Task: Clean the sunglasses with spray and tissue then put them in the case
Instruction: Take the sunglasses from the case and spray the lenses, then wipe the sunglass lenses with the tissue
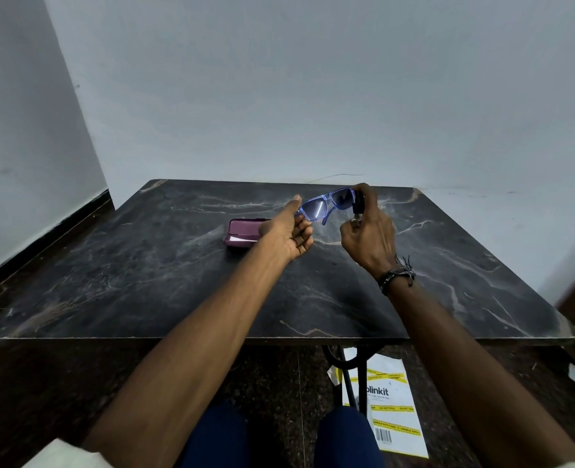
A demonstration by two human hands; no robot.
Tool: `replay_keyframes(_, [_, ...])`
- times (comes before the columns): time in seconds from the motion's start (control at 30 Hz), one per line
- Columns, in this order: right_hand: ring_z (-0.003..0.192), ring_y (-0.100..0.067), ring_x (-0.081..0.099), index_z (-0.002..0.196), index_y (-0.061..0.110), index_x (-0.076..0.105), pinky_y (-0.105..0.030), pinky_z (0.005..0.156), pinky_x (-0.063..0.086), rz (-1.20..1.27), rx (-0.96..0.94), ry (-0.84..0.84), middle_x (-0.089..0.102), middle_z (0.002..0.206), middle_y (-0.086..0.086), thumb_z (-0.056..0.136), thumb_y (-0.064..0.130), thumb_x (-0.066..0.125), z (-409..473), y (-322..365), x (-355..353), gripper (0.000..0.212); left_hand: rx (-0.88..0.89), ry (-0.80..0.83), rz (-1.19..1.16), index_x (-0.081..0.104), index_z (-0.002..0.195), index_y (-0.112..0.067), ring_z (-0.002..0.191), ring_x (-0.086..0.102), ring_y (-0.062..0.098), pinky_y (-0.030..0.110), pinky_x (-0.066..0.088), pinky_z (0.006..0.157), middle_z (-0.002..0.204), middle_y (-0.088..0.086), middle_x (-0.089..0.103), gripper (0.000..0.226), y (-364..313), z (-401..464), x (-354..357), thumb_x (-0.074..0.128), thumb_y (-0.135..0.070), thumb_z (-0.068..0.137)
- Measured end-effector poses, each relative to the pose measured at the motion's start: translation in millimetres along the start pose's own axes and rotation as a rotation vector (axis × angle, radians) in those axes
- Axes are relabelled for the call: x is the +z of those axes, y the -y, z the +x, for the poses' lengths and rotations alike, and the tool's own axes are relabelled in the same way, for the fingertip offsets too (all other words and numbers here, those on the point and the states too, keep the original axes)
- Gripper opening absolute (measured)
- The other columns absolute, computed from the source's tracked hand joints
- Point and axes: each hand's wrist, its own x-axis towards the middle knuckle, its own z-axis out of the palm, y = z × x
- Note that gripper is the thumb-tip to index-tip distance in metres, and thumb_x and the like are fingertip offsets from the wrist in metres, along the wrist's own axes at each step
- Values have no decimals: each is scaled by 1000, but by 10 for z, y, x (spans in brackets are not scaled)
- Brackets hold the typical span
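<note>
Blue-framed sunglasses [326, 205] with dark lenses hang in the air above the far middle of the black marble table [178, 282]. My left hand [289, 234], palm up, pinches the left end of the frame. My right hand [369, 231] is curled round a small dark spray bottle [357, 211] held upright against the right end of the glasses, with its fingertips over the top. A purple glasses case [242, 231] lies on the table just left of my left hand, a pale strip showing along its front. No tissue is in view.
The table stands against a pale wall, with another wall close on the left. Under the table's front edge are its black metal legs [347, 376] and a white printed packet [390, 410] on the dark floor. My knees [279, 434] show at the bottom.
</note>
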Motion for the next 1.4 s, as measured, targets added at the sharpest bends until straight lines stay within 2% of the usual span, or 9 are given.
replay_keyframes(0.27, [53, -14, 47, 127, 15, 42, -17, 44, 29, 0, -45, 24, 55, 80, -1, 73, 2, 53, -3, -8, 15, 56, -1, -3, -2, 63, 70, -15, 47, 58, 13, 27, 53, 54, 60, 1, 62, 37, 8, -4, 3, 78, -47, 78])
replay_keyframes(0.37, [50, -11, 45, 132, 19, 36, -15, 44, 28, 22, -35, 7, 57, 78, -1, 75, 3, 53, -15, -15, 31, 61, 1, 2, -5, 64, 69, -15, 47, 59, 13, 26, 53, 52, 58, 0, 63, 37, 7, 7, -3, 78, -48, 77])
replay_keyframes(0.5, [45, -12, 51, 148, 15, 14, -20, 44, 37, 152, 95, 36, 54, 59, 3, 84, 9, 58, -8, -16, 7, 78, 44, 10, -19, 65, 70, -12, 48, 60, 14, 26, 54, 49, 57, 2, 63, 37, -9, 11, -20, 79, -46, 77])
replay_keyframes(0.73, [51, -18, 48, 145, 14, 2, -36, 56, 45, 291, 311, 149, 50, 60, -1, 84, 5, 48, 74, -145, -7, 77, 146, -29, -43, 64, 72, -10, 40, 58, 10, 23, 53, 44, 47, -1, 61, 35, -46, 51, -76, 78, -40, 81])
replay_keyframes(0.83, [60, -13, 51, 143, 14, 3, -31, 62, 48, 331, 353, 196, 51, 75, 1, 89, 1, 49, 107, -201, 11, 72, 163, -39, -51, 63, 74, -10, 41, 57, 10, 21, 51, 42, 49, 0, 61, 35, -65, 96, -130, 77, -41, 82])
replay_keyframes(0.93, [73, -9, 56, 143, 14, 10, -30, 75, 51, 373, 455, 127, 52, 87, 3, 90, 3, 61, 161, -263, 40, 75, 174, -25, -41, 63, 79, -9, 47, 57, 13, 22, 50, 43, 59, 4, 61, 34, -78, 154, -200, 75, -41, 83])
replay_keyframes(1.1, [94, -16, 61, 145, 19, 15, -27, 83, 46, 405, 518, 93, 58, 111, -6, 82, 2, 74, 240, -342, 109, 88, 291, -33, 12, 64, 86, -6, 52, 60, 14, 27, 55, 50, 69, 9, 65, 23, -90, 239, -324, 75, -27, 86])
replay_keyframes(1.27, [118, -31, 57, 142, 25, 19, -46, 101, 47, 350, 523, 115, 56, 128, -17, 76, 5, 79, 307, -441, 217, 92, 431, -56, 104, 69, 82, -9, 65, 67, 16, 29, 58, 58, 81, 10, 72, 13, -60, 332, -350, 74, -20, 86])
replay_keyframes(1.4, [122, -33, 54, 141, 26, 20, -50, 103, 46, 344, 531, 157, 54, 133, -18, 77, 2, 78, 296, -474, 246, 90, 508, -83, 140, 72, 89, -6, 78, 71, 17, 33, 60, 66, 88, 11, 75, 15, -49, 365, -339, 76, -20, 84])
